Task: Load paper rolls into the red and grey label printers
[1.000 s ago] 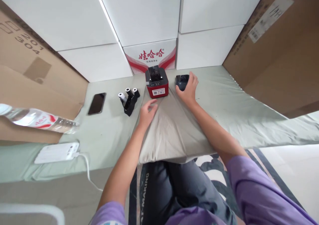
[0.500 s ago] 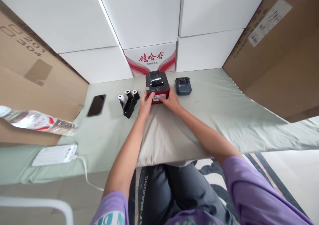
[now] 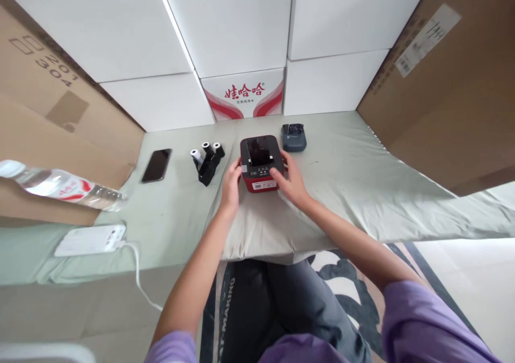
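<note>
A red and black label printer point(image 3: 262, 160) rests on the pale green cloth, its front bearing a white sticker. My left hand point(image 3: 230, 187) is closed against its left side. On the opposite side, my right hand point(image 3: 293, 183) grips it, with the thumb on the top front edge and the other fingers partly hidden behind the side. Just behind and to the right sits a smaller dark blue printer point(image 3: 294, 138). Left of my left hand, a black holder point(image 3: 208, 169) lies with several small rolls point(image 3: 206, 147) in and beside it.
A dark smartphone point(image 3: 156, 165) lies farther left. A water bottle point(image 3: 64, 186) and a white power bank point(image 3: 90, 241) with a cable are at the left edge. White boxes point(image 3: 245, 25) line the back; cardboard boxes point(image 3: 450, 95) flank the cloth-covered surface point(image 3: 341, 164).
The red and black printer has come toward me and slightly to the right. Both hands moved with it, shifting from its front corners more to its sides.
</note>
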`<act>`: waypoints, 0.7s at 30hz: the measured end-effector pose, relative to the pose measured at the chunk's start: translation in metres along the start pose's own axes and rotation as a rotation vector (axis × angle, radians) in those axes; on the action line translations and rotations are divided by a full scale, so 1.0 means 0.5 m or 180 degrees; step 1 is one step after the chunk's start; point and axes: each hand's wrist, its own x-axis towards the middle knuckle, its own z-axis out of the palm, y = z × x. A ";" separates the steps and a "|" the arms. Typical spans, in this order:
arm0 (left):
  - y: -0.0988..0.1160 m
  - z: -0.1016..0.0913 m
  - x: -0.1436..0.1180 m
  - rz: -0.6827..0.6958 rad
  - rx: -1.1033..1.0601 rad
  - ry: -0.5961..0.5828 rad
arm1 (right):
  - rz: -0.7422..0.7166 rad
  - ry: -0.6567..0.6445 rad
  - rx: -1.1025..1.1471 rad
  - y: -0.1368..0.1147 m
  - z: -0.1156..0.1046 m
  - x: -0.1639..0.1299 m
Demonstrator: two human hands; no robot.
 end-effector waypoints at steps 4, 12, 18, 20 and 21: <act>0.011 -0.021 0.091 -0.0398 -0.0392 -0.0477 | 0.0357 0.0340 0.0642 0.027 0.011 0.068; -0.018 -0.037 0.094 -0.0482 -0.0608 -0.0836 | 0.0619 0.0508 0.1369 0.083 0.053 0.053; -0.029 -0.037 0.097 -0.0415 -0.0401 -0.0725 | 0.0641 0.0508 0.1175 0.088 0.053 0.052; -0.035 -0.034 0.098 -0.0327 -0.0317 -0.0655 | 0.0650 0.0467 0.1029 0.092 0.053 0.053; -0.038 -0.032 0.097 -0.0284 -0.0301 -0.0631 | 0.0650 0.0455 0.0959 0.094 0.053 0.052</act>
